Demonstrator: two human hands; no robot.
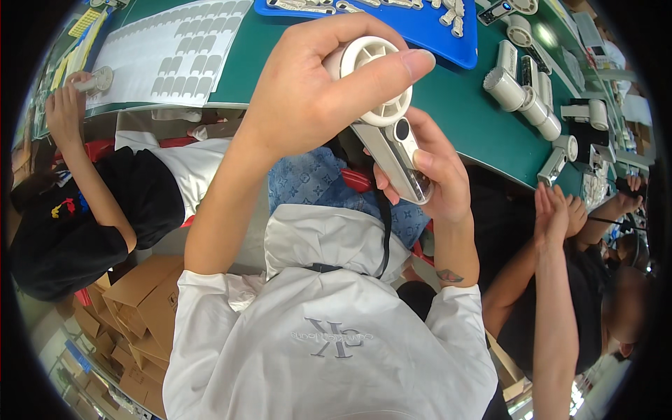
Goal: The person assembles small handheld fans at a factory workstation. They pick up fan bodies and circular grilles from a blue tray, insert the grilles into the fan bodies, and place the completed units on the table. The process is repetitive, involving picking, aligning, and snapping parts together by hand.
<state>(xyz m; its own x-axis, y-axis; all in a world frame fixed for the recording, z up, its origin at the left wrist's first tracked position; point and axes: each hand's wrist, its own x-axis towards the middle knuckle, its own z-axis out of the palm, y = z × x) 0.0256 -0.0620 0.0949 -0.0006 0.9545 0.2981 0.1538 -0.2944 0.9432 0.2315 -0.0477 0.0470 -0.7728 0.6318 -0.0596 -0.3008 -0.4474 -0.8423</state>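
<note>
- Handheld fan [385,120], white, is held up off any surface, in front of the bench edge, its ring-shaped head [348,61] uppermost and its handle [390,162] slanting down to the right.
- Left hand [308,91] grips the head, thumb laid across the spoked front; its other fingers are mostly hidden behind.
- Right hand [444,175] grips the lower handle, thumb pressed at its side, below the round dark button [402,130].
- For a steady hold, I judge, the left hand should bear on the stiff rim rather than the spokes, while the right supports the handle without twisting the joint or pressing the button.
- Beyond lies the green bench [455,98], carrying a blue tray [463,56] of small pale parts and a white sheet [140,56] of grey rounded shapes.
- Rightward stand white cylindrical parts [502,85]; at far left, a co-worker's hand [66,108] holds a similar white fan [103,78].
</note>
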